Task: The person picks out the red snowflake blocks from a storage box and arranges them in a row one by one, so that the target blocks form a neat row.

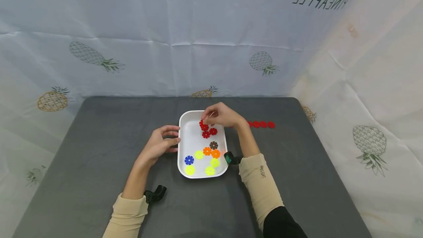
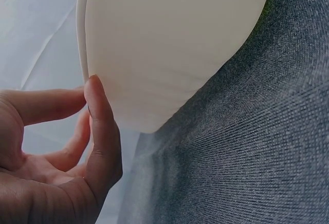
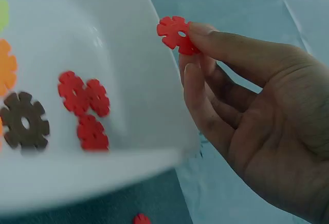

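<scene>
A white tray with rounded corners stands on the grey table. At its left side my left hand holds the rim, thumb and fingertips meeting at the edge in the left wrist view. My right hand is over the tray's far right corner. Between thumb and fingers it pinches a red flower-shaped notched disc. Below, in the tray, lie several more red discs, a dark brown disc, orange discs, yellow discs and a blue disc.
Right of the tray, a row of red discs lies on the grey table, partly hidden by my right wrist. A pineapple-printed cloth hangs behind the table and on both sides.
</scene>
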Demonstrator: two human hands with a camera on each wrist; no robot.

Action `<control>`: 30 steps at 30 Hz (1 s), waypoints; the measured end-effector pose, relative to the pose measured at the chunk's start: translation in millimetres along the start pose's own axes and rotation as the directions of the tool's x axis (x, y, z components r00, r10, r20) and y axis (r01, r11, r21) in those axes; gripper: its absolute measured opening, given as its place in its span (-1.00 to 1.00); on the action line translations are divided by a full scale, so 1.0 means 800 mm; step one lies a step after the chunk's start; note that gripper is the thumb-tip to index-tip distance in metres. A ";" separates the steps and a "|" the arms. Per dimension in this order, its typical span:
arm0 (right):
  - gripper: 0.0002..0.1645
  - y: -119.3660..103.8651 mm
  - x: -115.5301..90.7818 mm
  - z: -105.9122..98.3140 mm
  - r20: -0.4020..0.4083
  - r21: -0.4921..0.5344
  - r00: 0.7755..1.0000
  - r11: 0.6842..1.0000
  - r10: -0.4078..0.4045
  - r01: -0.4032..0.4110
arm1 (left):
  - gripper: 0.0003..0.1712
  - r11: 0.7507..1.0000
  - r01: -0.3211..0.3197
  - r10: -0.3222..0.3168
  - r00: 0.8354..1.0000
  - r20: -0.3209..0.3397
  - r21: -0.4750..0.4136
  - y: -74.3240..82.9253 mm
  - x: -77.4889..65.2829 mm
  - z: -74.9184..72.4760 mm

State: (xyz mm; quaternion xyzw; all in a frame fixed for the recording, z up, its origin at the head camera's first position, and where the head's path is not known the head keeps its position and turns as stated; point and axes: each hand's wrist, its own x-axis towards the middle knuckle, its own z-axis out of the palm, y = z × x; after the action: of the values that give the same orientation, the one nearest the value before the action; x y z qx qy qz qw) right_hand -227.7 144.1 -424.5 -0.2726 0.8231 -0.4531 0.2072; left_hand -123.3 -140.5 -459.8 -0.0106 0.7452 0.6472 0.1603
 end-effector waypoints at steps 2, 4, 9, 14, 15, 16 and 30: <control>-0.82 0.005 -0.009 -0.009 -0.044 0.028 0.999 1.000 -0.004 0.005 | -0.40 1.000 0.000 0.000 1.000 0.001 0.001 0.000 0.000 0.001; -0.82 0.011 -0.017 -0.018 -0.089 0.033 0.996 0.999 -0.007 0.010 | -0.40 1.000 -0.001 0.001 1.000 0.000 -0.002 0.000 0.000 0.001; -0.82 0.027 -0.037 -0.038 -0.178 0.041 0.984 0.999 0.010 -0.002 | -0.40 1.000 -0.008 0.008 1.000 -0.005 0.003 0.000 0.001 0.001; -0.78 0.042 -0.057 -0.052 -0.247 0.052 0.966 0.996 0.080 -0.070 | -0.40 1.000 -0.006 0.006 1.000 -0.006 0.007 0.000 0.001 0.002; -0.78 0.044 -0.061 -0.054 -0.257 0.043 0.962 0.995 0.095 -0.087 | -0.40 1.000 -0.006 0.006 1.000 -0.007 0.008 0.000 0.001 0.002; -0.77 0.047 -0.064 -0.056 -0.264 0.038 0.958 0.993 0.117 -0.110 | -0.40 1.000 -0.005 0.005 1.000 -0.007 0.008 0.001 0.001 0.002; -0.78 0.096 -0.089 -0.048 -0.148 -0.040 0.960 0.968 0.239 -0.248 | -0.41 1.000 -0.003 0.003 1.000 -0.010 0.015 0.003 -0.001 0.000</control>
State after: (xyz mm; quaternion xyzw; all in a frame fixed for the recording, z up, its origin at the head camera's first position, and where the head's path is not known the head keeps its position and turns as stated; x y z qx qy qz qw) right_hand -216.1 247.3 -464.1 -0.1422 0.8757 -0.4184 0.1943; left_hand -122.7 -140.4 -457.3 -0.0114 0.7507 0.6419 0.1557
